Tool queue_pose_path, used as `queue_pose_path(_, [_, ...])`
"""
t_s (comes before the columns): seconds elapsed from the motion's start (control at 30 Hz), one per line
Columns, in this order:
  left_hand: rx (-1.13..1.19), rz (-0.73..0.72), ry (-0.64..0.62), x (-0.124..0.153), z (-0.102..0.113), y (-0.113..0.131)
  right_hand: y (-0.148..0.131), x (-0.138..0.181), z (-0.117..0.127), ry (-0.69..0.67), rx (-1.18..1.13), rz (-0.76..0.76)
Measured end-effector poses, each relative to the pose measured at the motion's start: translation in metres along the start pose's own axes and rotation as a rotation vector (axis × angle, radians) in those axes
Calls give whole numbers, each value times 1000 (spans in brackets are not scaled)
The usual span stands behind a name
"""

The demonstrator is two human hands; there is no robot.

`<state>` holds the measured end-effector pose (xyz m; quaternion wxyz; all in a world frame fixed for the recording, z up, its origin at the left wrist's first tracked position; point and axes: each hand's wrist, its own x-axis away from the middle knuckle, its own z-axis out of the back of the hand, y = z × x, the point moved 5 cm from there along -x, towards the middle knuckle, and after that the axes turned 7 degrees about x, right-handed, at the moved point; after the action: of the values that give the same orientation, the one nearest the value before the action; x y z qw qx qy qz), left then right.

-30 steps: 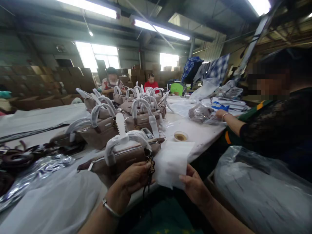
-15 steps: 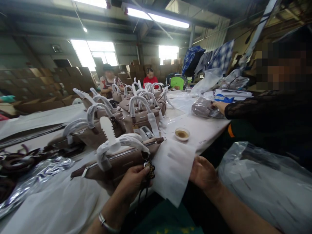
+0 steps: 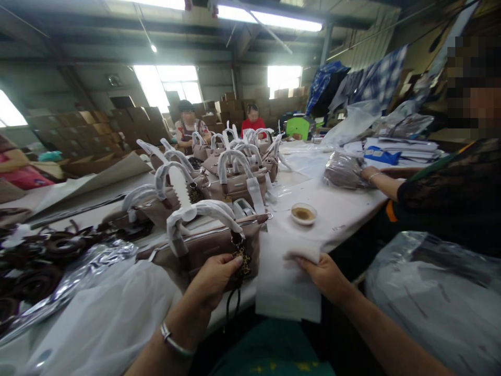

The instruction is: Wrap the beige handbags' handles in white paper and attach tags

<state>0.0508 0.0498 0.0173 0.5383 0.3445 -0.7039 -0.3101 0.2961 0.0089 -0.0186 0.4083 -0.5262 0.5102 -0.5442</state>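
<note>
Handbag (image 3: 207, 245) in taupe lay on its side at the near edge of the white table (image 3: 336, 214), its handle wrapped in white foam and arching upward. To its left, coiled dark straps (image 3: 43, 256) and crumpled silver film (image 3: 78, 277) were spread on the table, with a white plastic bag (image 3: 109, 318) in front of them. The left hand (image 3: 213, 279) came up from below with the wrist bent back, a metal bangle (image 3: 174, 339) on the forearm, and its fingers pinched shut on the leopard-print charm (image 3: 243, 259) hanging from the bag's end, a dark cord dangling beneath. Just right of the bag, a white tissue sheet (image 3: 285, 282) draped over the table edge. The right hand (image 3: 324, 274) reached in from the right, forearm slanting across the lower corner, thumb and fingers closed on the sheet's upper part. The two hands were apart, with the sheet between them. Behind stood rows of matching bags (image 3: 235, 172), a small dish (image 3: 303, 213) of brown liquid beyond the sheet, and further right a co-worker's hand (image 3: 370, 172) rested on a wrapped bag.
</note>
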Motion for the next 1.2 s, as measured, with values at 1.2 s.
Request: queue_pose_path(1.2, [-446,-392,240,13,8,10,-23,-22,-117,-444,-126,27])
